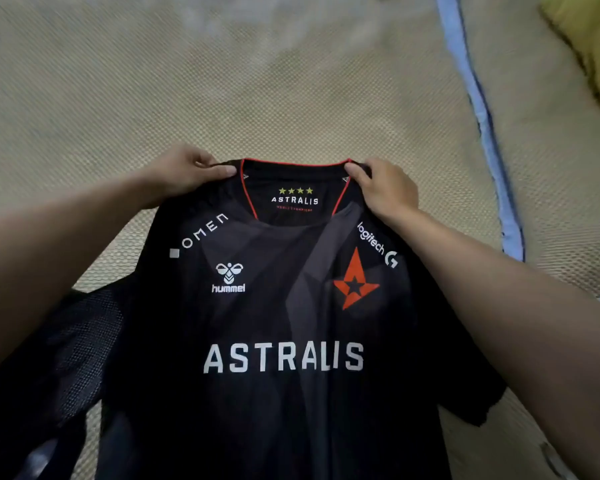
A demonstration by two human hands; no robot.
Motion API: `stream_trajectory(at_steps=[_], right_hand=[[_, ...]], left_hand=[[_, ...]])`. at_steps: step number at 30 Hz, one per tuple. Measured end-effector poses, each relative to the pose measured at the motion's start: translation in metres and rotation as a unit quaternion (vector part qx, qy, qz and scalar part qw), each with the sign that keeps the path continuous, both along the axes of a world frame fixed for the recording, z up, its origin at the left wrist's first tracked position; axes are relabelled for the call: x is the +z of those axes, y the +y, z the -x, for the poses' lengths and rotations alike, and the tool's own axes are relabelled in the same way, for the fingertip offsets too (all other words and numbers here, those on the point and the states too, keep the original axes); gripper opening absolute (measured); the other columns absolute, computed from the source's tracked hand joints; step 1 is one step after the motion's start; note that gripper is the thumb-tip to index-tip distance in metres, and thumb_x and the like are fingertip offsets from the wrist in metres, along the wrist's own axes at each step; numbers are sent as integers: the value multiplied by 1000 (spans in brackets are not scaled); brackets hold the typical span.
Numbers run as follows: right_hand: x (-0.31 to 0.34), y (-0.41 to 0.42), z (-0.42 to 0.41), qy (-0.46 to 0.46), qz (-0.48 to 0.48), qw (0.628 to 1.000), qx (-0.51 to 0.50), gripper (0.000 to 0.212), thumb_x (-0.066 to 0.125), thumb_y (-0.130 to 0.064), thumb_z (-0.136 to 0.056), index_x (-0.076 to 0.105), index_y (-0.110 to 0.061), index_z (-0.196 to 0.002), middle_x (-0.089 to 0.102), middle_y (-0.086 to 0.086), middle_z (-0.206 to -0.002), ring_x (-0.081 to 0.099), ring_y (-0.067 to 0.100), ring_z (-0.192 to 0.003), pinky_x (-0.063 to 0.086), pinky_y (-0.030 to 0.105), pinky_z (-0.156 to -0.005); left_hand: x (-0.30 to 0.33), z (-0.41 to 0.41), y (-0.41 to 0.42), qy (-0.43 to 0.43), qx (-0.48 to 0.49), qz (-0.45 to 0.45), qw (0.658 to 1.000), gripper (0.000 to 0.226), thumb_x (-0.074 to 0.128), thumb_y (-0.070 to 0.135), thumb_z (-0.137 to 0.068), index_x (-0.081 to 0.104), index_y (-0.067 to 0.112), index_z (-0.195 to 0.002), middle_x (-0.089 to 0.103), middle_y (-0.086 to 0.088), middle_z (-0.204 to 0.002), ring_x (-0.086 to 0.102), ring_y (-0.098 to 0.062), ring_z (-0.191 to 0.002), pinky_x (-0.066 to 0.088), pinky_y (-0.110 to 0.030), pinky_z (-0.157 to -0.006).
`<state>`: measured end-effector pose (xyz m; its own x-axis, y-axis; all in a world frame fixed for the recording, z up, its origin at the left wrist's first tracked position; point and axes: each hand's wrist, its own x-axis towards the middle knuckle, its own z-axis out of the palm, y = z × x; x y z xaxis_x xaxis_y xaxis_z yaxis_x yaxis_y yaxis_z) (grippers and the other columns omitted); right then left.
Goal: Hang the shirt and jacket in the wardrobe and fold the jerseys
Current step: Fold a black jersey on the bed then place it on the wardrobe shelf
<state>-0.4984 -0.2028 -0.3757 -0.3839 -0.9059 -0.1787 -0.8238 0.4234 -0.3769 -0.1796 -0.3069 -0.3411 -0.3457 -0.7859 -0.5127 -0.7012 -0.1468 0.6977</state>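
Woven mat (291, 98) under black jersey (278, 393), shoulders in both hands (383, 188).

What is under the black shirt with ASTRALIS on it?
A beige woven mat shows all around the black jersey, which the left hand and right hand pinch at the shoulders. Whatever is directly beneath the cloth is covered.

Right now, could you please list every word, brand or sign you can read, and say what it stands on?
All on the black jersey:
"ASTRALIS" under four stars, inside the back of the collar; the small red line beneath it is too blurred to read.
"OMEN", near the shoulder at image left.
"hummel", under a bee emblem.
"logitech G", near the shoulder at image right.
"ASTRALIS", large, across the chest.
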Motion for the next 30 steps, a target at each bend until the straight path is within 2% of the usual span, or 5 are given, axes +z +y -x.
stream_trajectory(at_steps=[9,14,17,24,30], right_hand=[[13,-12,12,-102,-39,994,21,57,49,-72,-93,53,-18,-73,56,-3,-72,56,21,-75,33,34,-62],[63,15,57,-242,-257,936,6,58,80,-67,-71,78,-12,-86,79,-2,-90,74,14,-84,52,26,-74],[75,50,84,-288,-342,895,-7,46,84,-49,-77,79,-10,-100,80,5,-102,76,22,-98,54,32,-90],[82,124,123,-295,-464,835,3,31,89,-32,-78,79,-10,-97,78,8,-110,74,23,-107,52,33,-99],[86,166,155,-328,-332,882,-63,29,80,-27,-87,73,-4,-104,76,10,-102,71,22,-92,54,31,-81]], left_hand=[[3,-34,-7,-11,-13,-85,996,54,79,61,-73,78,12,-96,78,-9,-101,73,-23,-98,53,-42,-99],[2,-15,25,-210,6,266,941,35,70,31,-88,62,7,-113,64,-18,-114,60,-39,-108,46,-51,-92],[9,34,101,-152,-128,440,876,47,57,17,-81,57,6,-127,57,-17,-126,55,-39,-117,37,-50,-99],[-34,159,256,-98,-288,335,892,68,38,39,-93,37,9,-154,30,-2,-164,28,-18,-151,23,-53,-122],[-55,163,265,-147,-281,339,886,71,24,49,-101,12,13,-161,9,1,-169,7,-14,-156,7,-52,-125]])
